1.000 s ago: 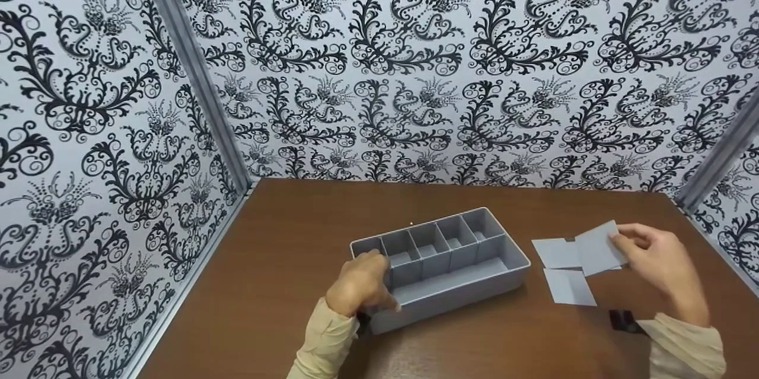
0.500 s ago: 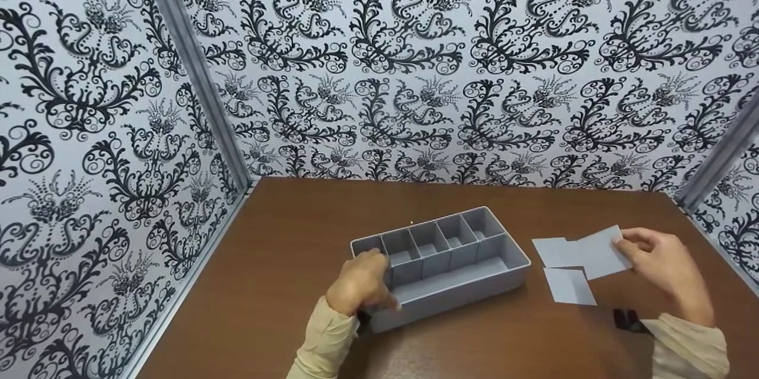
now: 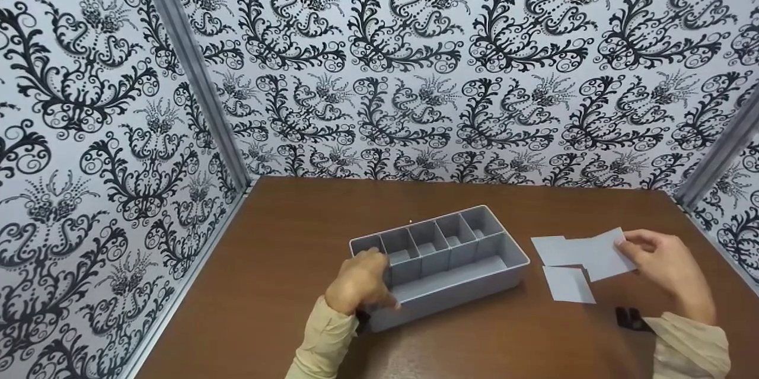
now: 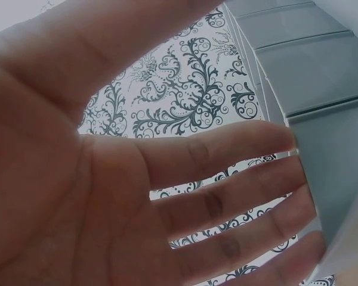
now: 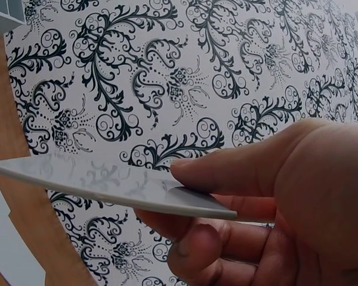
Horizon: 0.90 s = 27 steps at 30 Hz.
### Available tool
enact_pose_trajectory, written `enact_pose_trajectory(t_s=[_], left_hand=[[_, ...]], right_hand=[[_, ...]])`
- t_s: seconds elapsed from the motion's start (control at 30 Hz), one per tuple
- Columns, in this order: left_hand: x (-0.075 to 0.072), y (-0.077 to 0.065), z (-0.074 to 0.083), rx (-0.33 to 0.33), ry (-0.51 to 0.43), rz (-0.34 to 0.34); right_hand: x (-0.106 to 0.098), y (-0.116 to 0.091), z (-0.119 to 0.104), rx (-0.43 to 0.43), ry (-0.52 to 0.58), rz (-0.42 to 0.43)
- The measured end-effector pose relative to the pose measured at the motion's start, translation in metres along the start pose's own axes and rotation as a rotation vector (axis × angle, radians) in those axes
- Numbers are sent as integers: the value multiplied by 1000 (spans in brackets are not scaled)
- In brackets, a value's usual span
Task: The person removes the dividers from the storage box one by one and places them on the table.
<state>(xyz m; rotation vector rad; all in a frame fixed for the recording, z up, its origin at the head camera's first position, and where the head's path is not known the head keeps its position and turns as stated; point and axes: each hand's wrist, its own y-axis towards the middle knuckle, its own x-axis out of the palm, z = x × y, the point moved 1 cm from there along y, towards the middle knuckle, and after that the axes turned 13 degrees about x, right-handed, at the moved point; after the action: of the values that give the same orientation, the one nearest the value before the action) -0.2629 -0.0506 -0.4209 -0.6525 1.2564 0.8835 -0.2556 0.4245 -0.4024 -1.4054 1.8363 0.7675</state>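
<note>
A grey organizer box with a row of small compartments and one long one lies slantwise on the table. My left hand is over its left end; in the left wrist view the fingers stretch nearly straight, tips against the box wall. To the right, my right hand pinches a thin grey square panel at its edge. The right wrist view shows the panel edge-on between thumb and fingers. Other grey panels, one at the left and one nearer me, lie flat beside it.
The brown table meets patterned walls at the back and sides. A grey metal post stands in the left corner. A black wrist mount sticks out beside the right sleeve.
My right hand has shifted slightly right and toward me with the panel, which tilts a little differently. The left hand and the box stay in place.
</note>
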Motion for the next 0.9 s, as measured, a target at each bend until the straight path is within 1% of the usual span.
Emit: enact_pose_trajectory(t_s=[0.23, 0.47, 0.73, 0.9], left_hand=[[0, 0, 0, -4, 0, -3], [-1, -1, 0, -3, -14, 2], [-1, -1, 0, -3, -26, -17], [-1, -1, 0, 0, -24, -17]], right_hand=[[-2, 4, 5, 33, -42, -39], [-2, 7, 10, 56, -38, -91], [-1, 9, 15, 58, -64, -94], [1, 10, 17, 63, -51, -103]])
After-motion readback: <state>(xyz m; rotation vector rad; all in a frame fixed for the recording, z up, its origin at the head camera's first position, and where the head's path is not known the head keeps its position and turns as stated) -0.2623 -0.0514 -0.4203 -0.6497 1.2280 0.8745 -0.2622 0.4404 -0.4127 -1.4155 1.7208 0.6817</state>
